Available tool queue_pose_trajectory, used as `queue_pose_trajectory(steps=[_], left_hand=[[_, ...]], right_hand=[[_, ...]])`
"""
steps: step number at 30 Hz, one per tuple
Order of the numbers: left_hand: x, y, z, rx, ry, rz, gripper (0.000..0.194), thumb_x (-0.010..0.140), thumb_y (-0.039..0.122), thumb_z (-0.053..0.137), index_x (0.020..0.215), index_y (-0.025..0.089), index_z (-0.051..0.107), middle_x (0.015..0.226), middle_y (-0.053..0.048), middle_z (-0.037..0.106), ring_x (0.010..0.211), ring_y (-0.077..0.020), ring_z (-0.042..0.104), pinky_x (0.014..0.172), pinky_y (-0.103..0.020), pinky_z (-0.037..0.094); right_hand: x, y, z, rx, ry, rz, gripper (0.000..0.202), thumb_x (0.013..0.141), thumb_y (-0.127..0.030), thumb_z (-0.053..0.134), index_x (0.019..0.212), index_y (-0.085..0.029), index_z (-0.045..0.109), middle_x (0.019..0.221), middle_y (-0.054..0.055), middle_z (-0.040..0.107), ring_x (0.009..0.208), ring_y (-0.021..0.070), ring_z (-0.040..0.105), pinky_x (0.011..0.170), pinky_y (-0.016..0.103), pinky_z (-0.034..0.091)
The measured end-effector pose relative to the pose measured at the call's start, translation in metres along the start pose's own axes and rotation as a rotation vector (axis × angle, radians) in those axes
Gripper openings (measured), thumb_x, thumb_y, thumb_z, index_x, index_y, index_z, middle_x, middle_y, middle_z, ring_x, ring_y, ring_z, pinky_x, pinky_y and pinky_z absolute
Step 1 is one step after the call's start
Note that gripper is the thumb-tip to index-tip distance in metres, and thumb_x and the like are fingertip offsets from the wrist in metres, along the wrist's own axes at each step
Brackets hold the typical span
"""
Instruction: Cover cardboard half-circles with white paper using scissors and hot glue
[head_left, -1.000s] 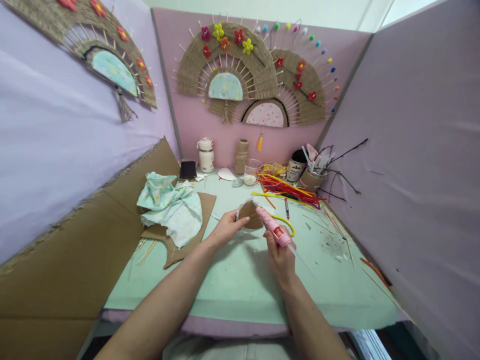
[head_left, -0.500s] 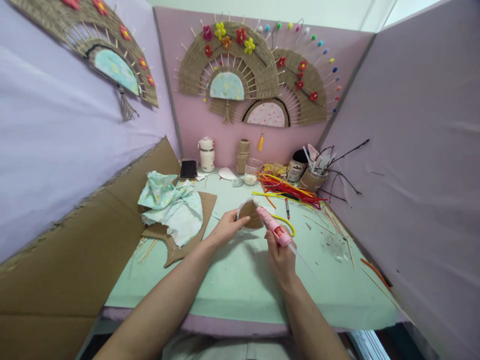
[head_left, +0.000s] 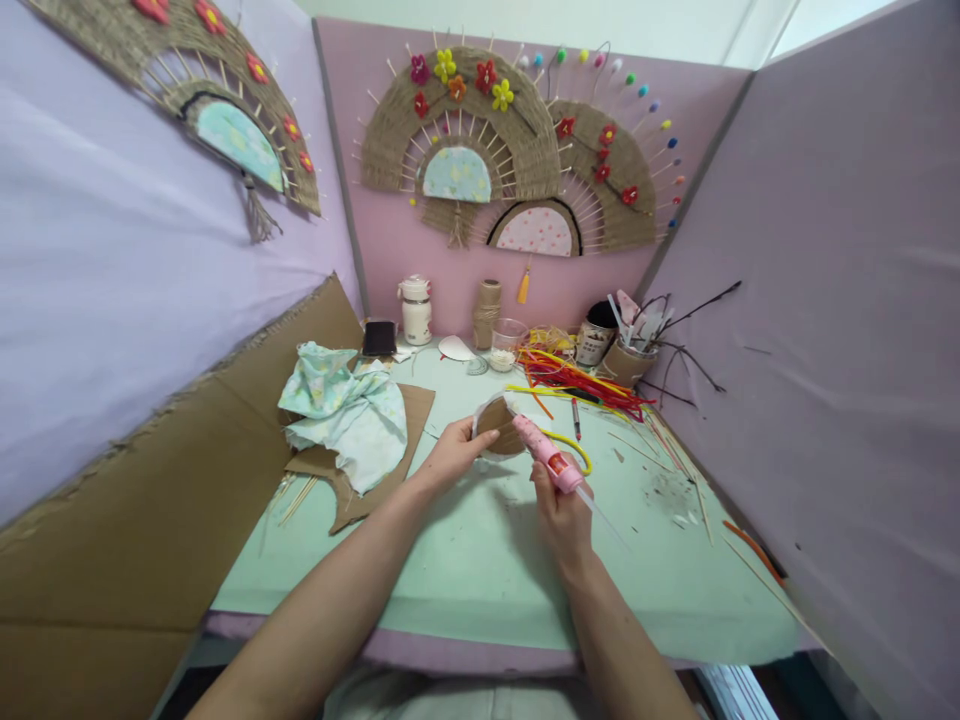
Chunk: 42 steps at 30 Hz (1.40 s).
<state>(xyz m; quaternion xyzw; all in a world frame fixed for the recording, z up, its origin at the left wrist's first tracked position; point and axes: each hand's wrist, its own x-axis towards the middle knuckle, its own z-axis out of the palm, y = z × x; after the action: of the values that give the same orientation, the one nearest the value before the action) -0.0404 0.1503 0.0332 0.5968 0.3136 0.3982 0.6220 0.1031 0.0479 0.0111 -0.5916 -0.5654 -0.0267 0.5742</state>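
Head view, looking down over the mint-green counter. The left hand has its grip closed on the near edge of a small cardboard half-disc, holding it tilted up just above the counter, right in the middle of the scene. The right hand is wrapped tight around a pink glue gun, and the nozzle end sits right against the upper edge of the half-disc; a clear glue stick pokes out of the back of the gun toward the person. Just behind the gun lies a yellow loop of wire. To the left, a floral cloth is bunched on a sheet of cardboard. Further back, a heap of red and yellow sticks, a twine spool and a white jar stand near the pink wall, where woven fans hang.
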Motion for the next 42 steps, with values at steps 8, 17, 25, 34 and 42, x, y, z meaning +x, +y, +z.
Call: queue_pose_trajectory(steps=[8,17,25,34,42], left_hand=[[0.001,-0.001,-0.002,-0.011,-0.024,-0.006,0.047,0.073,0.047,0.075,0.107,0.014,0.071,0.108,-0.012,0.074,0.103,-0.0308,0.066,0.087,-0.039,0.050],[0.004,-0.005,-0.005,-0.066,-0.001,0.001,0.055,0.070,0.049,0.076,0.110,0.013,0.069,0.110,-0.012,0.073,0.102,-0.0283,0.067,0.089,-0.038,0.050],[0.003,0.001,-0.005,-0.017,0.049,0.014,0.051,0.070,0.048,0.075,0.106,0.013,0.070,0.100,-0.010,0.075,0.094,-0.0259,0.067,0.082,-0.034,0.051],[0.003,0.005,-0.004,-0.060,0.079,-0.015,0.051,0.067,0.048,0.076,0.102,0.012,0.068,0.087,-0.007,0.074,0.081,-0.0217,0.066,0.075,-0.031,0.050],[0.002,0.010,-0.004,-0.069,0.143,-0.021,0.045,0.065,0.044,0.078,0.095,0.012,0.068,0.081,-0.005,0.073,0.077,-0.0194,0.065,0.072,-0.030,0.051]], right_hand=[[-0.002,0.005,0.002,0.004,-0.012,0.003,0.022,0.093,-0.039,0.048,0.084,-0.020,0.056,0.073,0.003,0.059,0.073,0.0207,0.058,0.065,0.033,0.046],[-0.002,0.005,0.003,0.017,-0.019,0.043,0.022,0.093,-0.041,0.050,0.086,-0.021,0.056,0.071,0.002,0.058,0.071,0.0206,0.057,0.065,0.034,0.045],[-0.003,0.005,0.003,0.019,-0.040,0.052,0.022,0.093,-0.039,0.049,0.081,-0.021,0.053,0.070,0.001,0.056,0.069,0.0192,0.055,0.065,0.033,0.044],[-0.004,0.005,0.003,0.025,-0.048,0.066,0.022,0.093,-0.039,0.049,0.086,-0.020,0.056,0.071,0.001,0.056,0.070,0.0199,0.055,0.065,0.033,0.043],[-0.004,0.006,0.003,0.020,-0.067,0.089,0.024,0.094,-0.041,0.048,0.091,-0.019,0.058,0.073,0.002,0.058,0.070,0.0194,0.055,0.065,0.032,0.043]])
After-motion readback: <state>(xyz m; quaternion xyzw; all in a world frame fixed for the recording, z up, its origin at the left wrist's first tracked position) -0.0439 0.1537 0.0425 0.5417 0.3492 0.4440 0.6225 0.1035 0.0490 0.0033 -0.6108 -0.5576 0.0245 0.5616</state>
